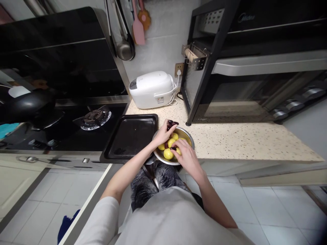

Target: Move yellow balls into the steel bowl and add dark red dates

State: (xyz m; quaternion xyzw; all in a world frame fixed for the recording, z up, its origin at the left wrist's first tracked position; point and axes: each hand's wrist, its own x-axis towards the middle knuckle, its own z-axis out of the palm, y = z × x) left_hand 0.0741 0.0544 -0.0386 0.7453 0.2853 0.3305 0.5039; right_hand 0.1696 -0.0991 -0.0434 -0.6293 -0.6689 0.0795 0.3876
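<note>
A round metal bowl (192, 139) at the counter's front edge holds several smooth yellow balls (168, 154), whose exact kind I cannot tell. A dark red piece (166, 145) lies among them. My left hand (163, 133) is over the bowl's far left side, its fingers closed around several glossy, dark red oblong pieces (174, 123). At the bowl's right side, my right hand (186, 154) reaches in, pinching a small dark piece (173, 148) between thumb and fingers, close against the yellow balls. Part of the bowl's contents is hidden under both hands.
Left of the bowl lies a black baking tray (133, 136), beside the gas burner (94, 116). Behind stands a white rice cooker (152, 90). An oven (242, 95) is on the right of the speckled counter (245, 137). Below, a drawer (87, 207) is pulled out.
</note>
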